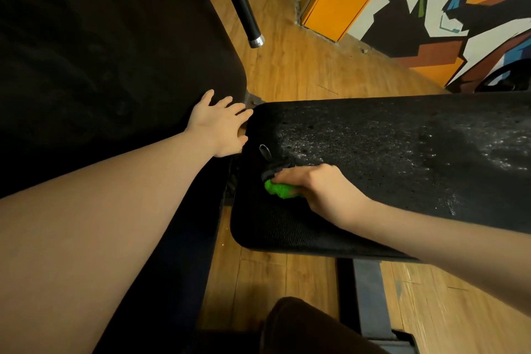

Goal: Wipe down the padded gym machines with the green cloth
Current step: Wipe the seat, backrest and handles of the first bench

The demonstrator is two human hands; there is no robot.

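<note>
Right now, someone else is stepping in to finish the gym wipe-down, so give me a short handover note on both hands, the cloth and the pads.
Right hand grips the green cloth, pressed on the near left end of the bench pad.
Left hand is open, fingers spread, at the edge of the big dark pad by the gap between the pads.
Done: the bench pad shows wet streaks along its far right stretch.
Left: its near end looks dry; I cannot tell whether the big pad is wiped.

My right hand [319,190] is pressing the cloth [280,189] onto the seat pad [402,158]. My left hand [221,123] is resting left of it, on the back pad [100,52]; a handle [248,14] is hanging beyond both hands.
</note>
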